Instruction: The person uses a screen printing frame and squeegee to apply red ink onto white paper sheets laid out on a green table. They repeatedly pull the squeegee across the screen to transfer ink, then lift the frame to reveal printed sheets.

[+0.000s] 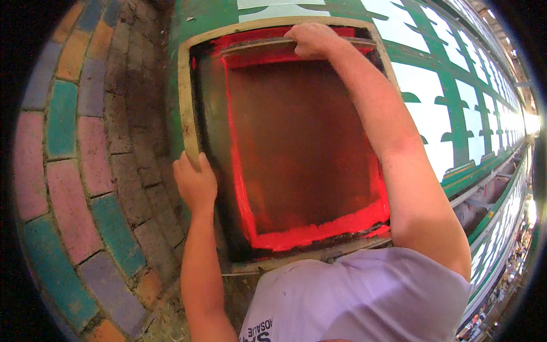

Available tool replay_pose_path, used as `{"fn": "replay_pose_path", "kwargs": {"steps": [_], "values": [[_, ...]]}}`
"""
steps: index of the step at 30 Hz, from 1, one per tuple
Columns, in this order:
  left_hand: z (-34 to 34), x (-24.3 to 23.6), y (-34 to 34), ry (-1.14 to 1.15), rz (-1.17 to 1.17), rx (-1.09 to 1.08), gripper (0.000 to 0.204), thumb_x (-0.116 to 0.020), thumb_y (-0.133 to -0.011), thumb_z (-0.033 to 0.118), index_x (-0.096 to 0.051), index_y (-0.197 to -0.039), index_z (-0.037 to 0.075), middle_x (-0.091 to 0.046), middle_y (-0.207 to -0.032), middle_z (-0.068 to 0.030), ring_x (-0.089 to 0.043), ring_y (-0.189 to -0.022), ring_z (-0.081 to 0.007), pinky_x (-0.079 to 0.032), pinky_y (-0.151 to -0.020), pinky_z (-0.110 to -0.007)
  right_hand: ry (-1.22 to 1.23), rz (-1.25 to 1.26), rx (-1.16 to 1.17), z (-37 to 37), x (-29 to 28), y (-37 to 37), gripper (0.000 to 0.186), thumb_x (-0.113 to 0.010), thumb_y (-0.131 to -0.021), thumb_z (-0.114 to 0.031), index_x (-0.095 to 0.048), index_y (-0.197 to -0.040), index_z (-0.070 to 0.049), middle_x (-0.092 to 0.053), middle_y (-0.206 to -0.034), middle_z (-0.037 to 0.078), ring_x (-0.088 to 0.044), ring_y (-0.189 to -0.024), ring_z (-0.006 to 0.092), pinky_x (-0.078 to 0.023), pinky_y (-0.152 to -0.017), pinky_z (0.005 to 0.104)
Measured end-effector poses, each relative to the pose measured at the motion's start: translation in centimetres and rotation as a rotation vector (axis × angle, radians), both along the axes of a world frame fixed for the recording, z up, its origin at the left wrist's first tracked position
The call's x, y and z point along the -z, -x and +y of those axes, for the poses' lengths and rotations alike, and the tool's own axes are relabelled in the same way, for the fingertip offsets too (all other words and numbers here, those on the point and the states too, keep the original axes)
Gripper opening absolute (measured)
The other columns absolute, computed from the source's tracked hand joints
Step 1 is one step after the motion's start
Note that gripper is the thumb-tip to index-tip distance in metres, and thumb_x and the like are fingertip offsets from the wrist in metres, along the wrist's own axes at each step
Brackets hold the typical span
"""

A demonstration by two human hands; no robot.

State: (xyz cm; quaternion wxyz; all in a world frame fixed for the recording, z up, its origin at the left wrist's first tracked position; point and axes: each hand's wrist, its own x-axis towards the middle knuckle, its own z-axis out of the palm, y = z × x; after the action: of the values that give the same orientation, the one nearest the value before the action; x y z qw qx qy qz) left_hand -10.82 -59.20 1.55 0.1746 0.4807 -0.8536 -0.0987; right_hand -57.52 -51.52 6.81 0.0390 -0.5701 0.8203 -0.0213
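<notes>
From my remote seat I see a long green table running to the far right, patterned with flat white shapes that show no red yet. Brick paving in dusty pink, teal and orange lies left. A worn wooden frame lies on the table, centre, around a dark, taut mesh. Thick, glossy red ink edges the mesh, heaviest at the near side, so I judge spreading is under way; whether anything beneath has taken colour, I can't tell. The slim, straight squeegee bar lies across the far end, gripped in the right hand; the left hand closes narrowly on the frame's left rail.
</notes>
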Motion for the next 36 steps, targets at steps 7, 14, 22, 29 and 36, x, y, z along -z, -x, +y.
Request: {"fn": "replay_pose_path", "kwargs": {"steps": [7,14,22,29,36], "values": [[-0.7,0.7,-0.2,-0.022,0.002,-0.030,0.060,-0.065,-0.111,0.045,-0.065,-0.147,-0.004,-0.067,-0.140,-0.0261,-0.065,-0.130,-0.0475,-0.055,-0.110,-0.057,-0.121,-0.134,-0.009,10.5,-1.5,-13.0,0.043,-0.069,-0.085,-0.011,-0.084,-0.124,-0.019,-0.083,-0.116,0.017,-0.078,-0.114,0.0414,-0.063,-0.099,0.0573],[-0.8,0.0,-0.6,-0.051,-0.013,-0.015,0.065,-0.069,-0.107,0.053,-0.068,-0.142,-0.002,-0.068,-0.141,-0.0251,-0.067,-0.131,-0.0464,-0.056,-0.110,-0.057,-0.064,-0.113,-0.004,23.2,-1.5,-28.7,0.037,-0.078,-0.085,-0.016,-0.085,-0.121,-0.022,-0.083,-0.113,0.012,-0.081,-0.109,0.0371,-0.065,-0.094,0.0532],[-0.3,-0.5,-0.1,-0.069,-0.127,-0.110,0.068,-0.071,-0.105,0.059,-0.069,-0.139,0.000,-0.070,-0.142,-0.0241,-0.070,-0.131,-0.0443,-0.061,-0.105,-0.059,-0.044,-0.131,-0.001,31.9,-0.4,-39.7,0.046,-0.083,-0.081,-0.013,-0.083,-0.127,-0.018,-0.078,-0.112,0.010,-0.078,-0.109,0.0325,-0.061,-0.095,0.0498],[0.3,-0.9,0.6,-0.045,-0.212,-0.186,0.073,-0.066,-0.105,0.067,-0.071,-0.137,0.001,-0.072,-0.142,-0.0251,-0.072,-0.130,-0.0463,-0.060,-0.105,-0.061,0.238,-0.148,-0.067,35.4,0.9,-41.9,0.055,-0.088,-0.087,-0.046,-0.078,-0.127,-0.009,-0.073,-0.113,0.015,-0.071,-0.111,0.0377,-0.057,-0.099,0.0510],[0.3,-1.0,1.2,-0.054,-0.260,-0.243,0.079,-0.069,-0.102,0.072,-0.071,-0.138,0.002,-0.072,-0.145,-0.0229,-0.072,-0.131,-0.0437,-0.058,-0.108,-0.059,0.566,-0.385,0.054,42.3,2.5,-32.8,0.045,-0.088,-0.091,-0.039,-0.084,-0.120,-0.005,-0.078,-0.129,0.016,-0.070,-0.127,0.0362,-0.054,-0.114,0.0511]]}}
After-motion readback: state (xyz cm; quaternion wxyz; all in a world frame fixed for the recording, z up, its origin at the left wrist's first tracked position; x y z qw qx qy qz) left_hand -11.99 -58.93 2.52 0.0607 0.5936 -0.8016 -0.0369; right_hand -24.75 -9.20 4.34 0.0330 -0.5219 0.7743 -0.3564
